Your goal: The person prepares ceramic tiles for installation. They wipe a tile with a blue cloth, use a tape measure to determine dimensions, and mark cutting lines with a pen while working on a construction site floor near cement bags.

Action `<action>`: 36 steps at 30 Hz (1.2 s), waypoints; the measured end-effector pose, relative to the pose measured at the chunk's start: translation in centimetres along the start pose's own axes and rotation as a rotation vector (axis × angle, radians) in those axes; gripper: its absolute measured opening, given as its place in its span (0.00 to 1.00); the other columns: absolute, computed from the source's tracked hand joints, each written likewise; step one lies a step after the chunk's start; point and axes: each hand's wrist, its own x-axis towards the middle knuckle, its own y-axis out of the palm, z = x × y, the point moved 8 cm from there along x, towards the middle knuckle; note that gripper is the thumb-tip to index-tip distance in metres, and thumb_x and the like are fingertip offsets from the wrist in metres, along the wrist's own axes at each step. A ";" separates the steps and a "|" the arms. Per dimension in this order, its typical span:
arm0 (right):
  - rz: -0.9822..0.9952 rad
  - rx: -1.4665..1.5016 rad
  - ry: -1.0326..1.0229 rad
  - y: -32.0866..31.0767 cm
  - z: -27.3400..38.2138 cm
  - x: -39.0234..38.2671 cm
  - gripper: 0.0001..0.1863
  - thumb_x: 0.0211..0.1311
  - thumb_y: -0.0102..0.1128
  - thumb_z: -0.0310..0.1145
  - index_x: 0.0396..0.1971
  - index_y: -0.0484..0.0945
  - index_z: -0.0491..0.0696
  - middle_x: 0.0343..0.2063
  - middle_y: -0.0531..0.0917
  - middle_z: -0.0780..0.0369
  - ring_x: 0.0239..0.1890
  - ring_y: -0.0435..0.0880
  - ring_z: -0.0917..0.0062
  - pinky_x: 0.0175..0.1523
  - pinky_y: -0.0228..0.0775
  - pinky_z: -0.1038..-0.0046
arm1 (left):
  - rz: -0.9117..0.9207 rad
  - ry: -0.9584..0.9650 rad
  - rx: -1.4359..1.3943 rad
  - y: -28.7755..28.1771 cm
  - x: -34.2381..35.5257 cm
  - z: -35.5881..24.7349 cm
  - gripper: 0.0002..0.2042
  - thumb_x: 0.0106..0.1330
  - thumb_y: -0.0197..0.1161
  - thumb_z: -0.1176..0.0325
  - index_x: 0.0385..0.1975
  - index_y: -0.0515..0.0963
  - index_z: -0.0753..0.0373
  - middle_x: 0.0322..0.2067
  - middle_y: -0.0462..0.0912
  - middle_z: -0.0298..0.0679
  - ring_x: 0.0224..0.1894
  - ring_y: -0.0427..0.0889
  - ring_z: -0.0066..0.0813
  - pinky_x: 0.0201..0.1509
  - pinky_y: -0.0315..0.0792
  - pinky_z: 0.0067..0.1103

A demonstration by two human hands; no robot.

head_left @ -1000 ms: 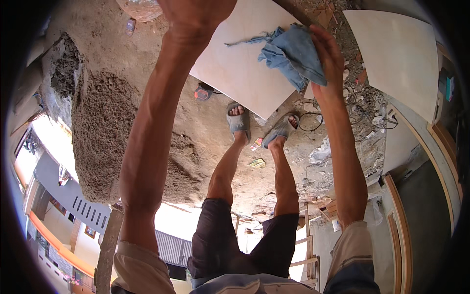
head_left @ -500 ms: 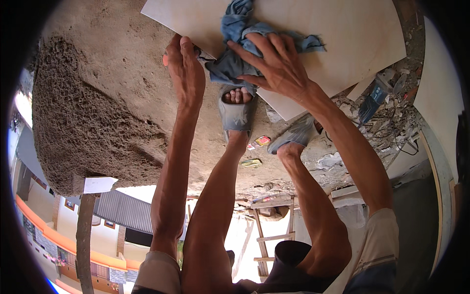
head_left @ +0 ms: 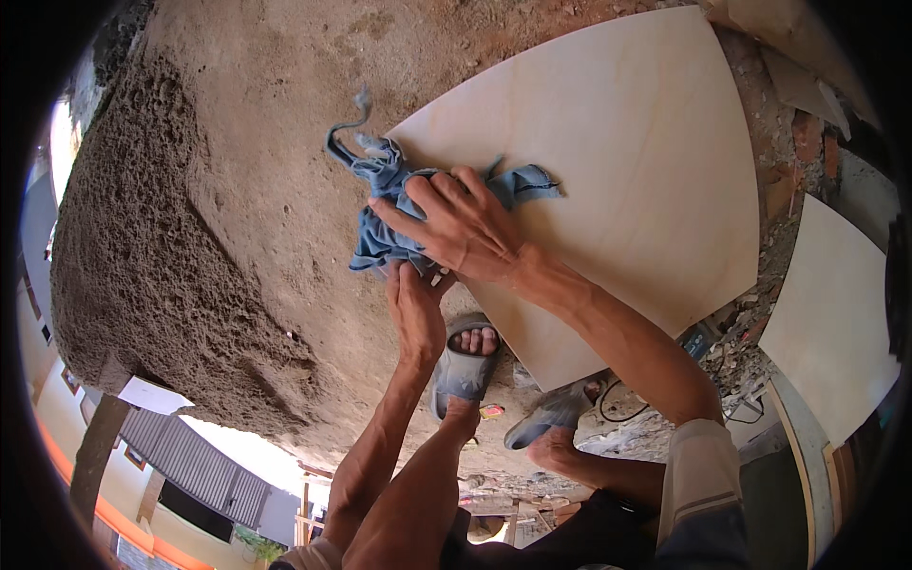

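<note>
Right-hand fingers [head_left: 404, 221] are lying spread over the blue cloth [head_left: 382, 242] at the panel's [head_left: 627, 161] left edge; left-hand fingers [head_left: 410, 285], pinch unclear, are meeting its near side.

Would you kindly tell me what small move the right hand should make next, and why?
Probably draw the blue cloth inward across the pale panel: the right hand already lies over it, part of the cloth extends past the panel's edge, and most of the panel's face is uncovered.
</note>
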 end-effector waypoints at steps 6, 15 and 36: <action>-0.325 -0.354 0.537 -11.6 -22.7 0.6 0.22 0.63 0.76 0.42 0.56 0.86 0.55 0.46 0.79 0.59 0.49 0.78 0.61 0.51 0.71 0.56 | 0.171 -0.038 0.241 3.9 1.0 -2.9 0.17 0.87 0.50 0.53 0.52 0.78 0.61 0.44 0.84 0.34 0.43 0.84 0.22 0.46 0.83 0.27; -0.192 0.038 0.264 -7.0 -14.2 0.0 0.29 0.54 0.83 0.39 0.57 0.85 0.52 0.50 0.78 0.58 0.52 0.80 0.60 0.56 0.74 0.55 | 0.173 0.129 0.378 2.7 1.5 -2.9 0.19 0.86 0.54 0.49 0.50 0.77 0.62 0.41 0.81 0.35 0.42 0.83 0.22 0.42 0.86 0.27; -0.232 0.025 0.270 -9.7 -17.9 -2.7 0.26 0.63 0.79 0.43 0.59 0.86 0.49 0.63 0.83 0.52 0.67 0.80 0.56 0.73 0.72 0.52 | 0.150 0.226 0.438 1.1 0.6 -2.9 0.17 0.86 0.54 0.51 0.47 0.74 0.60 0.39 0.78 0.31 0.40 0.80 0.17 0.41 0.88 0.24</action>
